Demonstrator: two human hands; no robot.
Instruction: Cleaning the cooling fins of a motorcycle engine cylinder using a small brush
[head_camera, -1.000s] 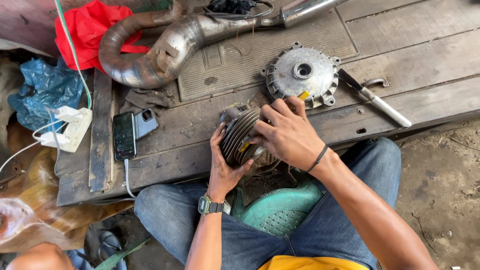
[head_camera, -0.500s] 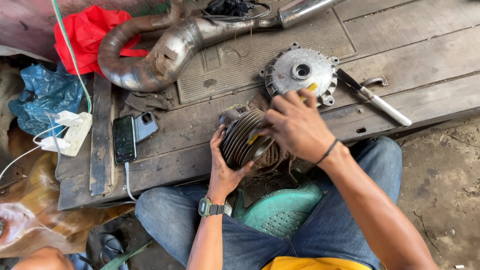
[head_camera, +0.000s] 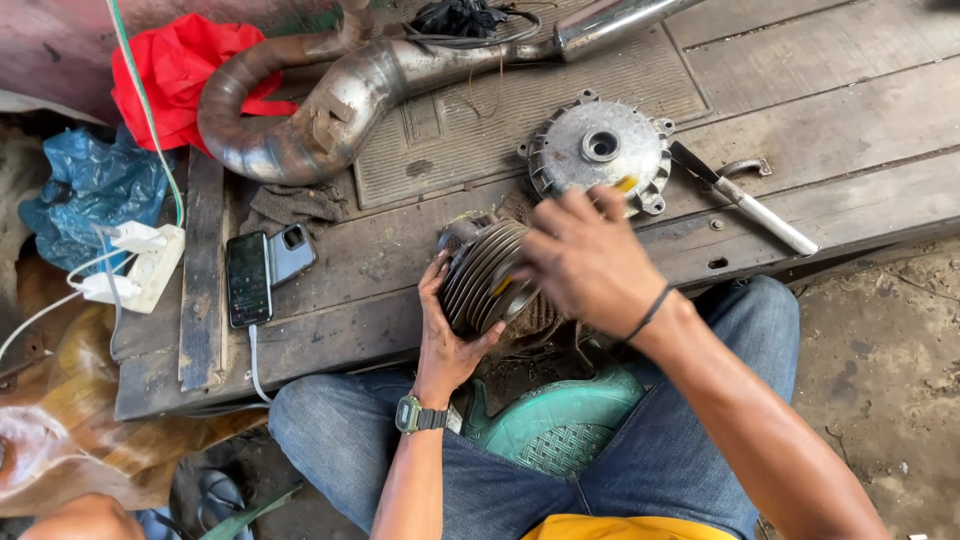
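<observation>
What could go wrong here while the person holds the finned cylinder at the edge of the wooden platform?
The left hand alone cups the cylinder from below, past the platform edge; it might slip onto the lap. The blurred right hand works over sharp-looking fins. The phone lies near the edge too.

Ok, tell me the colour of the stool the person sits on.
Green stool, seen between the knees in the head view.

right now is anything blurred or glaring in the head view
In the head view the right hand is smeared by motion blur over the finned grey metal cylinder, while the left hand holding it stays sharp; daylight is soft and even, with a bright sheen on the curved chrome exhaust pipe but no blown-out glare.
</observation>
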